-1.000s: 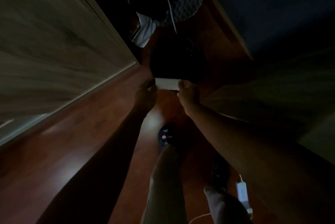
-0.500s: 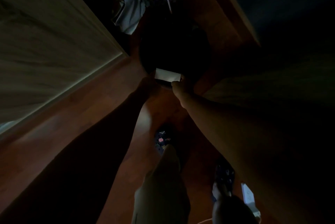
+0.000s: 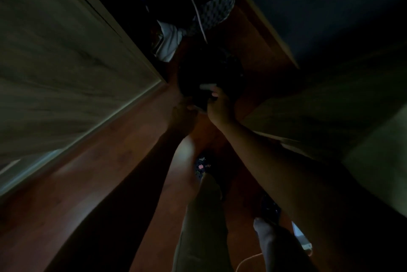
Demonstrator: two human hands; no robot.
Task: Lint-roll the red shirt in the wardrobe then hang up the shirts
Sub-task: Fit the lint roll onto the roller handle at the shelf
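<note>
Item: pale lint-roller sheet (image 3: 208, 86), pinched in right hand (image 3: 220, 106) over a dark bin (image 3: 198, 78) at the wardrobe's (image 3: 77, 62) foot. Likely light, tacky, flimsy; take by an edge. Left hand (image 3: 184, 115) below: grip unclear. Red shirt: unidentifiable among dim hanging garments (image 3: 211, 11).

We can't read a single thing here, honestly. It's way too dark, and we see no lettering, label, brand or number on anything. The small pale piece (image 3: 208, 86) at the fingertips of the right hand (image 3: 220, 107) shows as a blank blur, no print we can make out.
</note>
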